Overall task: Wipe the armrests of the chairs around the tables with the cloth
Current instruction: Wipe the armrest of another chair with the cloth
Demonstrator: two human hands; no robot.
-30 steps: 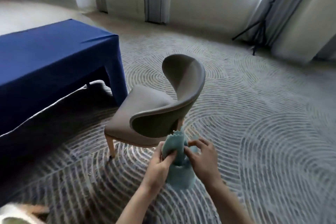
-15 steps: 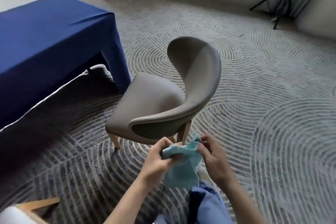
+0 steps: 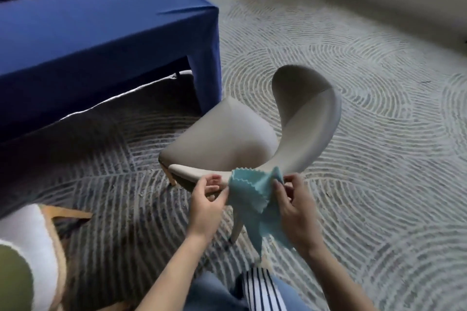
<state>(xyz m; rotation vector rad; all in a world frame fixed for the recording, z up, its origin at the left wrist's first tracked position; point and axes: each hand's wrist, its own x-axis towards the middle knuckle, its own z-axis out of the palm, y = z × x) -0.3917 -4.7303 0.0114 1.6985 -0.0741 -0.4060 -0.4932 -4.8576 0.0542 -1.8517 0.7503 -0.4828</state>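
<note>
I see the cloth [image 3: 250, 193] pinched in both grips, left hand [image 3: 207, 201] and right hand [image 3: 297, 209], held crumpled just over the near armrest [image 3: 188, 171] of the chair [image 3: 227, 136] (whether touching, I cannot tell), so a wipe from such a loose bunch could slip free or miss the curved edge.

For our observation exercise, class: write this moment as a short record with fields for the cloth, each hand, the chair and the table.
Cloth: light blue cloth with zigzag edges, spread between both hands
Left hand: pinches its left edge
Right hand: pinches its upper right corner
Chair: grey-beige upholstered chair with curved back, by the table's corner
Table: table under a dark blue cover
Contact: cloth hangs before the near armrest; touching cannot be told
</note>
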